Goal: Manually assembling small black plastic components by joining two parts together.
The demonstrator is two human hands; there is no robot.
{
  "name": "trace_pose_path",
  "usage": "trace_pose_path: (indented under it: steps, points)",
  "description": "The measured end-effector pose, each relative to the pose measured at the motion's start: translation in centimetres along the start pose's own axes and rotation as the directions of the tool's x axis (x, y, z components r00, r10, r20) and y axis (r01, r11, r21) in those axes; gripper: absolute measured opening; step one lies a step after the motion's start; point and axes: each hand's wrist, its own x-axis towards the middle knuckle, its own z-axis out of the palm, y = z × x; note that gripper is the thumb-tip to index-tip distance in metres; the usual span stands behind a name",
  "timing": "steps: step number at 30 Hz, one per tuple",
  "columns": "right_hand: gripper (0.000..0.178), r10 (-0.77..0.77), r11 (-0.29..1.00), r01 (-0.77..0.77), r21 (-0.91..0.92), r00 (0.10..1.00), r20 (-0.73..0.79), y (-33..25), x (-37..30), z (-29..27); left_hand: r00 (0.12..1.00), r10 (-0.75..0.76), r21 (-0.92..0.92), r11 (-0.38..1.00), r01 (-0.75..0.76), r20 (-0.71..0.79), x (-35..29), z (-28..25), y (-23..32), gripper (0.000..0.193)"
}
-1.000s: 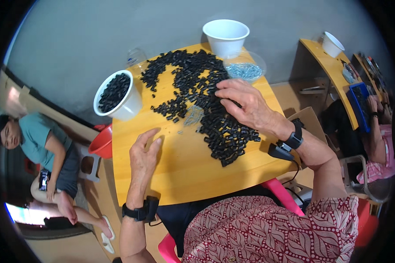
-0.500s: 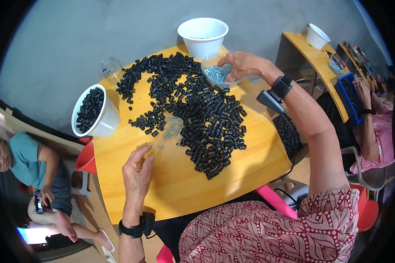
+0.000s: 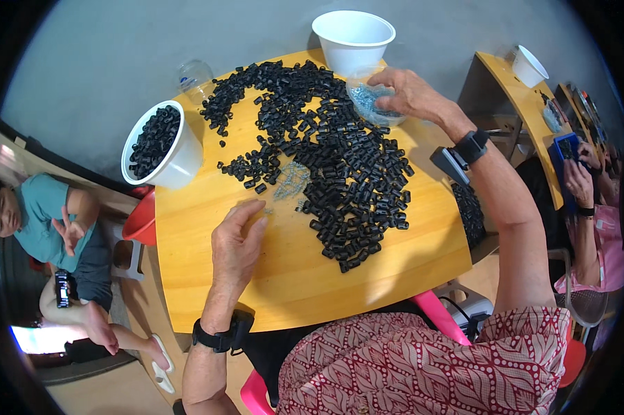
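While the right hand (image 3: 407,95) was held over the rim of the clear bowl (image 3: 375,119), its fingers were half bent, with a gap left between thumb and forefinger; some screws (image 3: 364,97) in the bowl were hidden by it, and whether any were gripped could not be told; the left hand (image 3: 234,245) was held at the left part of the table (image 3: 312,297), its fingers loosely curved, its thumb parted from them and nothing seen in its grasp; black pieces (image 3: 357,187) were spread from between the hands to the back; loose screws (image 3: 292,181) were scattered just beside them; a white tub (image 3: 353,55) was set behind the bowl; a filled tub (image 3: 186,155) was tilted at the left edge, near a clear jar (image 3: 196,77).
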Motion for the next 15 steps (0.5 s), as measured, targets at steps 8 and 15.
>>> trace_pose_path:
  steps: [8, 15]
  points:
    - [0.024, -0.507, 0.862, 0.502, -0.074, 0.845, -0.17, -9.3, -0.1, 2.5, 0.997, -0.078, -0.078, 0.994, 0.076, -0.025, -1.7, -0.5, -0.7, 0.024]
    - [0.01, -0.628, 0.777, 0.627, -0.049, 0.778, 0.002, -15.1, 0.4, 8.6, 0.978, -0.204, -0.224, 0.952, 0.207, 0.039, -3.5, -1.2, 1.2, 0.026]
